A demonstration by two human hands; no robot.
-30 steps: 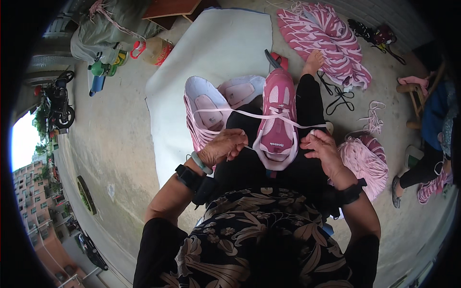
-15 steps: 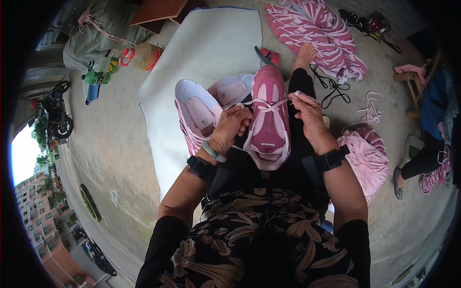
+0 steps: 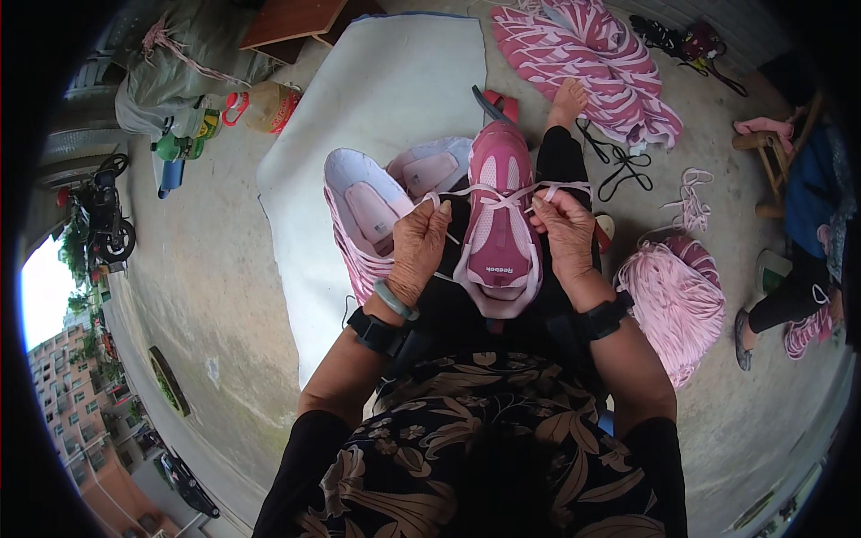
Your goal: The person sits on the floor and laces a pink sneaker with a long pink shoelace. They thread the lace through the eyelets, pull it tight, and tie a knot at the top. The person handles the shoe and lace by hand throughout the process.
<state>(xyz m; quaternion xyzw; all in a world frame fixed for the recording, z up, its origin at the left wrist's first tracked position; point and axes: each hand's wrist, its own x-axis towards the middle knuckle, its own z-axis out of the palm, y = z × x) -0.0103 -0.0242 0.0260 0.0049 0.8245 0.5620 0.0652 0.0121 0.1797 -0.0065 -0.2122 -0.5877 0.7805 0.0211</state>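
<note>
A pink shoe upper [image 3: 500, 245] lies over my lap, its toe pointing away from me. A pale pink shoelace [image 3: 496, 201] crosses its front, and one end stretches out to each side. To its left, my left hand [image 3: 418, 244] is closed, pinching one end of the lace between thumb and fingers. Close against the right side of the upper, my right hand [image 3: 565, 235] pinches the other part of the lace, whose free end trails right over my dark trouser leg. More pink shoe uppers [image 3: 363, 206] with whitish linings stand just left of my left hand.
A white sheet [image 3: 309, 179] covers the floor ahead and left. At right lies a bundle of pink laces [image 3: 668, 300]; a heap of pink uppers [image 3: 587, 67] lies far right. Bottles [image 3: 269, 106] stand far left. Another person's leg [image 3: 780, 309] shows at the right edge.
My right hand has moved inward against the upper and now pinches the lace there. My left hand has shifted slightly left, drawing its lace end outward.
</note>
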